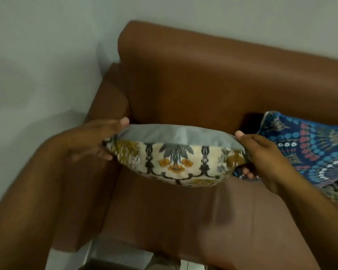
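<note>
A cream cushion (174, 158) with grey and orange flowers and a plain grey back hangs over the seat of a brown leather sofa (193, 80). My left hand (98, 139) holds its left end, thumb on top and fingers underneath. My right hand (261, 152) grips its right end, thumb on the top edge and fingers curled under the corner. The cushion lies nearly flat between both hands, patterned side toward me.
A blue cushion (308, 147) with red and light-blue patterns lies on the seat at the right, against the backrest. The sofa's left armrest (105, 106) stands next to a pale wall (37, 55). Light floor tiles (109, 256) show below the seat's front edge.
</note>
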The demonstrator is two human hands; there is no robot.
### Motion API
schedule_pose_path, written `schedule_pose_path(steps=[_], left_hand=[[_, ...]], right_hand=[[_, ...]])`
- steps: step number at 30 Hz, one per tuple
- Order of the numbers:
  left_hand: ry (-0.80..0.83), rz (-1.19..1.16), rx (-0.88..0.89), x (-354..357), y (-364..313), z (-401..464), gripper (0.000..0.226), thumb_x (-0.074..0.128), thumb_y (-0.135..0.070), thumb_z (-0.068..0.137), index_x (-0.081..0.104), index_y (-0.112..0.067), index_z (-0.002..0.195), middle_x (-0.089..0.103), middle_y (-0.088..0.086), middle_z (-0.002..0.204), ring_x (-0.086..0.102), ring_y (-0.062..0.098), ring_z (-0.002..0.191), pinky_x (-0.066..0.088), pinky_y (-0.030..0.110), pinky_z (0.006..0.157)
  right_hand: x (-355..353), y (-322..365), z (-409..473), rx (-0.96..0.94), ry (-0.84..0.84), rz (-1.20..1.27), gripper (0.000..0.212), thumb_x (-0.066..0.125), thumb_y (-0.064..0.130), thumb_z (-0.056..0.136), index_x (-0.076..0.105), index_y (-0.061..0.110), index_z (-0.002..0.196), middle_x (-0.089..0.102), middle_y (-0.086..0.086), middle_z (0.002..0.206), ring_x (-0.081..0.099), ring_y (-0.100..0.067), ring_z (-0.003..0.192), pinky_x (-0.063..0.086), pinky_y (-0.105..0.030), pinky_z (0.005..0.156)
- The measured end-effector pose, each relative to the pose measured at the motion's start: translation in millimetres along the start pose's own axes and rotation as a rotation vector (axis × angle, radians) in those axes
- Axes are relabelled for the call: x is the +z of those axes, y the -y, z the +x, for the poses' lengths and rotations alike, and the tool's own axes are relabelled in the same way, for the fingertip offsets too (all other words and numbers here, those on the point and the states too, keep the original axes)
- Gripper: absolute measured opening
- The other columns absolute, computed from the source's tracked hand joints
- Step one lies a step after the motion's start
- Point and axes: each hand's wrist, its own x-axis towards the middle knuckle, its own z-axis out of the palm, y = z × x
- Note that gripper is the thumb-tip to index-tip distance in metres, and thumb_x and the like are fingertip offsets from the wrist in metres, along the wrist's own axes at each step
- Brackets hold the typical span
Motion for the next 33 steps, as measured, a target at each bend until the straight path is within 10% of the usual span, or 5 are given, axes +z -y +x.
schedule_pose_path(steps=[9,13,19,27,33], left_hand=[[-0.526,0.113,0.285,45.2,-50.0,83.6,0.02,0.076,-0.008,0.087,0.071,-0.018,0.103,0.069,0.012,0.114,0.067,0.03,0.106,0.058,0.048,0.09],[-0.676,0.056,0.347,29.7,-61.3,96.1,0.029,0.073,-0.009,0.085,0.071,-0.034,0.073,0.074,0.002,0.088,0.072,0.026,0.087,0.06,0.048,0.087],[-0.672,0.142,0.348,32.2,-80.4,104.2,0.014,0.064,-0.005,0.094,0.072,-0.015,0.099,0.073,0.018,0.109,0.071,0.033,0.097,0.058,0.047,0.091],[-0.747,0.929,0.774,103.2,-62.8,87.8,0.075,0.055,-0.06,0.092,0.041,-0.015,0.152,0.023,0.023,0.164,0.017,0.044,0.152,0.018,0.057,0.119],[-0.434,1.147,0.407,60.5,-44.2,125.2,0.123,0.043,-0.093,0.069,0.007,-0.019,0.161,0.01,0.018,0.169,0.005,0.038,0.155,0.004,0.057,0.121]], right_hand=[[0.4,11.0,73.7,-0.198,-0.408,-0.014,0.032,0.053,0.029,0.104,0.064,-0.002,0.104,0.071,-0.024,0.089,0.072,-0.038,0.077,0.061,-0.057,0.075],[-11.8,15.5,86.4,-0.321,-0.535,-0.027,0.031,0.054,0.036,0.1,0.066,0.008,0.096,0.073,-0.016,0.082,0.073,-0.036,0.075,0.061,-0.058,0.07],[-15.2,19.2,107.8,-0.165,-0.523,-0.123,0.032,0.051,0.026,0.104,0.062,-0.002,0.114,0.068,-0.025,0.109,0.067,-0.043,0.102,0.056,-0.048,0.088],[53.0,36.5,70.8,-0.91,-0.62,-0.632,0.051,0.05,0.041,0.102,0.05,0.011,0.143,0.05,-0.017,0.145,0.037,-0.034,0.143,0.029,-0.044,0.114],[27.8,-13.3,106.0,-0.566,-0.42,-0.922,0.07,0.026,0.056,0.103,0.03,0.011,0.157,0.023,-0.017,0.166,0.01,-0.034,0.156,0.009,-0.052,0.126]])
